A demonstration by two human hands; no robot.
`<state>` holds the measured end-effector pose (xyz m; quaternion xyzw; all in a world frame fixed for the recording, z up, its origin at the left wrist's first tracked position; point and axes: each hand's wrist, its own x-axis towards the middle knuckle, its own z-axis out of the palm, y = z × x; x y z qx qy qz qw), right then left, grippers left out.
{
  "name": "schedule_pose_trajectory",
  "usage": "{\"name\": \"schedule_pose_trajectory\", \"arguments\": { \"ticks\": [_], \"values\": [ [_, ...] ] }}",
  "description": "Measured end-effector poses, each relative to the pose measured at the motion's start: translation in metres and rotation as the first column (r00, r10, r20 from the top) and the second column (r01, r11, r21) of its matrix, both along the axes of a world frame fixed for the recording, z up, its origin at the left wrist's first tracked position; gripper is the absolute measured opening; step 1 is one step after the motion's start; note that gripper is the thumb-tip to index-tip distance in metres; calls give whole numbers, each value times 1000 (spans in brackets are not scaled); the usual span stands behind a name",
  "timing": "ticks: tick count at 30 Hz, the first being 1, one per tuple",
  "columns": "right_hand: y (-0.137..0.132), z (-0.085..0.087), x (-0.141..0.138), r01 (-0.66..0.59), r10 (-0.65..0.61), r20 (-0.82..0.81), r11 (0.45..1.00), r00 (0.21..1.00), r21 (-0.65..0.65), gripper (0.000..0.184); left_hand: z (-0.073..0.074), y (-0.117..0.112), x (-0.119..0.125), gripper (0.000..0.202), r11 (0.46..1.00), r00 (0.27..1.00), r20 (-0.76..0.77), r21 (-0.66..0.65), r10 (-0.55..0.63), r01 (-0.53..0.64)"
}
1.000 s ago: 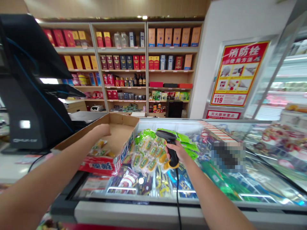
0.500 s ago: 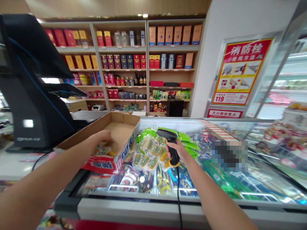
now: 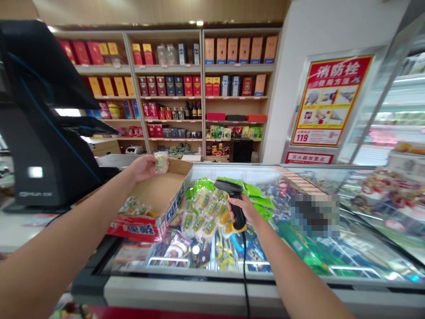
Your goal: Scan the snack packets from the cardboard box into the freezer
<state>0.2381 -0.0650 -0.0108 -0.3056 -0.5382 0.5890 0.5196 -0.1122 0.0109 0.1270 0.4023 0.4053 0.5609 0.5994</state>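
My left hand (image 3: 144,168) pinches a small clear-wrapped snack cake (image 3: 161,162) above the far side of an open cardboard box (image 3: 172,177). More wrapped cakes (image 3: 139,207) lie in the near end of that box. In my right hand (image 3: 241,207) is a black and yellow barcode scanner (image 3: 237,204), its head pointing left and its cable hanging down over the counter edge. Below and left of the scanner, several wrapped cakes (image 3: 199,223) lie in rows on the freezer's glass top (image 3: 139,261). Green packets (image 3: 259,197) lie behind and beside the scanner.
A black cash register terminal (image 3: 43,133) stands at the left. The chest freezer runs along the front with bagged goods under its glass. A blurred dark patch (image 3: 314,215) covers something on the right. Shelves of boxes and bottles (image 3: 172,86) line the back wall.
My left hand has risen out of the cardboard box, bringing up a wrapped snack cake. My right hand with the scanner stays in nearly the same place.
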Motion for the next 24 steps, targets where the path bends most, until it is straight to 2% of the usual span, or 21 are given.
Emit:
{"name": "schedule_pose_trajectory", "arguments": {
  "ticks": [2,3,5,7,9,12,14,16,19,22,24],
  "values": [
    [0,0,0,0,0,0,1000,1000,-6,30,15,-20,22,23,999,996,91,33,-8,5],
    [-1,0,0,0,0,-2,1000,1000,-12,31,17,-31,35,24,999,993,111,36,-30,26],
    [-1,1,0,-1,1,-2,1000,1000,-19,32,6,-48,62,20,996,990,118,58,-78,71],
    [-2,2,0,-2,2,2,1000,1000,-16,32,-19,-59,90,18,985,989,89,142,-116,102],
    [-2,2,0,2,-2,9,1000,1000,-9,32,-53,-62,115,24,963,991,60,249,-120,102],
    [-3,2,0,6,-6,8,1000,1000,-3,31,-98,-52,141,42,946,999,0,323,-42,40],
    [-4,1,1,0,0,2,1000,1000,4,31,-118,-40,147,45,919,998,-53,395,28,-5],
    [-5,2,0,-16,16,4,1000,1000,15,31,-130,-30,145,45,882,991,-100,470,86,-29],
    [-9,4,-2,-58,57,43,998,997,31,31,-137,-23,135,46,859,981,-159,511,110,-13],
    [-12,6,-5,-95,91,90,995,992,43,30,-141,-25,132,46,857,965,-238,514,111,28],
    [-12,6,-6,-106,100,105,993,989,56,28,-144,-29,134,43,842,941,-300,538,157,31]
  ]
}}
